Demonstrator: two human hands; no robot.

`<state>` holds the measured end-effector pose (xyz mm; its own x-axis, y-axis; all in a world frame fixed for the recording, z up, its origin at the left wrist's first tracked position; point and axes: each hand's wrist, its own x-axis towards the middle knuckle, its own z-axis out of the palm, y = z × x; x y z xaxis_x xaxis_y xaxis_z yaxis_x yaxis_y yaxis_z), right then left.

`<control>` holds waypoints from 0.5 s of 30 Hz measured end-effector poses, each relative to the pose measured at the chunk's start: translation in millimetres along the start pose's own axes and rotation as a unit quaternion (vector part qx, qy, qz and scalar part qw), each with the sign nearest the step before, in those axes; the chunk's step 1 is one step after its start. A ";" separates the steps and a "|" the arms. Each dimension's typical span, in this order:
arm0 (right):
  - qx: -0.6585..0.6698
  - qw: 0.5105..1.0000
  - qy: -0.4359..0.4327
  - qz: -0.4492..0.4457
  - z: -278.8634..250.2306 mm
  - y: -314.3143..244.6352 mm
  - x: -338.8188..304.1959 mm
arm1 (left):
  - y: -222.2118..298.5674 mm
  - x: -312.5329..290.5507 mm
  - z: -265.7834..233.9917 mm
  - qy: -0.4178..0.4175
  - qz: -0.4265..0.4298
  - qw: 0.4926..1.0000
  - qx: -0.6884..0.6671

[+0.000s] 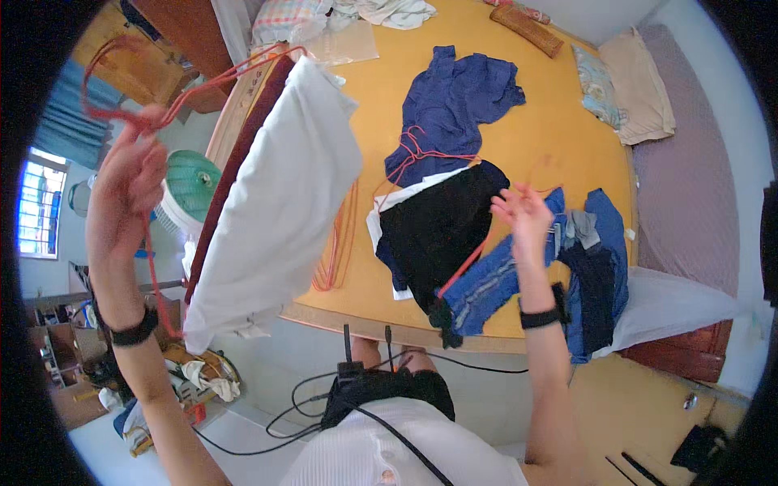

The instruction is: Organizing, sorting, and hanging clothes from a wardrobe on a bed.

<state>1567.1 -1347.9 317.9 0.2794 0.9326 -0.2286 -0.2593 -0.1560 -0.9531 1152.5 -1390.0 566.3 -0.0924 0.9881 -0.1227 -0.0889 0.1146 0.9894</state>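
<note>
My left hand (134, 174) is raised at the left, closed around a red wire clothes hanger (219, 78). From that hanger drapes a white garment (279, 194), with a dark red strip of cloth (243, 154) along its left side. My right hand (525, 217), a little blurred, is over the front right of the bed. It appears to pinch a second red hanger (470, 266), whose hook is smeared by motion. Below it lie blue jeans (486, 293). Black clothing (433, 227) rests left of this hand, with a loose red hanger (417, 154) at its far edge.
A navy garment (450, 97) is spread further back on the yellow bed surface (559, 105). More red hangers (334, 259) lie at its front left. Jeans and dark clothes (596, 267) hang over the right front edge. A green fan (193, 185) stands left. Black cables (312, 405) cross my lap.
</note>
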 end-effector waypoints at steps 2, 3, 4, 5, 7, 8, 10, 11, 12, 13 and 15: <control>-0.007 0.999 0.016 0.029 26.3 65.9 52.8 | -13.0 15.8 -12.6 0.047 0.000 0.999 0.003; -0.008 0.998 0.025 0.050 40.2 98.4 77.1 | -20.1 23.7 -18.6 0.076 -0.002 0.997 0.010; -0.048 0.997 0.020 0.049 59.3 131.9 102.3 | -20.6 27.0 -26.8 0.075 0.002 0.997 0.011; -0.089 0.995 0.011 0.051 83.9 166.2 125.6 | -23.5 29.8 -40.1 0.089 0.013 0.996 0.001; -0.079 0.994 0.057 0.039 122.3 215.8 166.2 | -49.5 51.1 -78.5 0.036 0.012 0.999 -0.025; -0.109 0.992 0.059 0.038 164.2 243.0 178.0 | -44.8 40.8 -84.4 0.107 0.030 0.994 0.005; -0.318 0.939 0.126 0.030 142.0 304.8 238.9 | -67.2 55.3 -97.2 0.132 0.044 0.990 -0.010; -0.399 0.904 0.150 0.033 150.0 326.6 252.5 | -63.6 54.0 -105.6 0.079 0.029 0.996 -0.005; -0.385 0.900 0.192 0.071 153.7 342.1 257.7 | -71.1 55.6 -117.0 0.026 0.008 1.000 -0.004; -0.444 0.875 0.183 0.063 170.2 348.1 250.3 | -83.8 53.6 -135.1 0.034 0.001 0.999 0.003; -0.436 0.873 0.152 0.157 187.4 347.7 257.7 | -100.4 54.5 -170.4 0.365 0.132 0.870 0.305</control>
<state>1375.7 -1100.8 -35.2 0.5877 0.6911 -0.4208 0.3988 -0.6999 -0.5925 987.4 -1365.1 447.1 -0.6550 0.6855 0.3180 0.5523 0.1471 0.8205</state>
